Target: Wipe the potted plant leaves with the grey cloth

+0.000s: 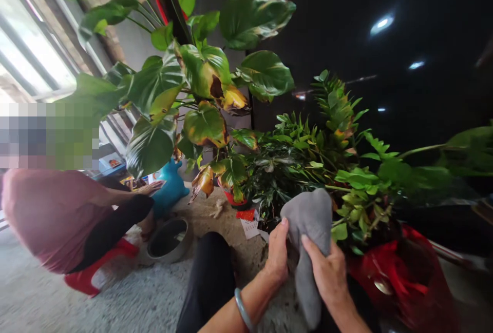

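Observation:
A grey cloth (309,212) is held up in front of my knees, its upper part bunched and a long tail hanging down. My left hand (278,248) grips its left edge, with a pale bangle (242,308) on that wrist. On the cloth's lower right side, my right hand (327,266) pinches it with the thumb on top; the other fingers are partly hidden behind. Just beyond the cloth grow leafy green potted plants (292,156).
At left a person in a pink top (57,215) sits on a red stool (98,266), one hand by a blue animal-shaped object (171,187). A grey basin (188,235) stands between us. A tall plant (206,125) with yellowing leaves rises ahead. Red wrapping (404,276) lies right.

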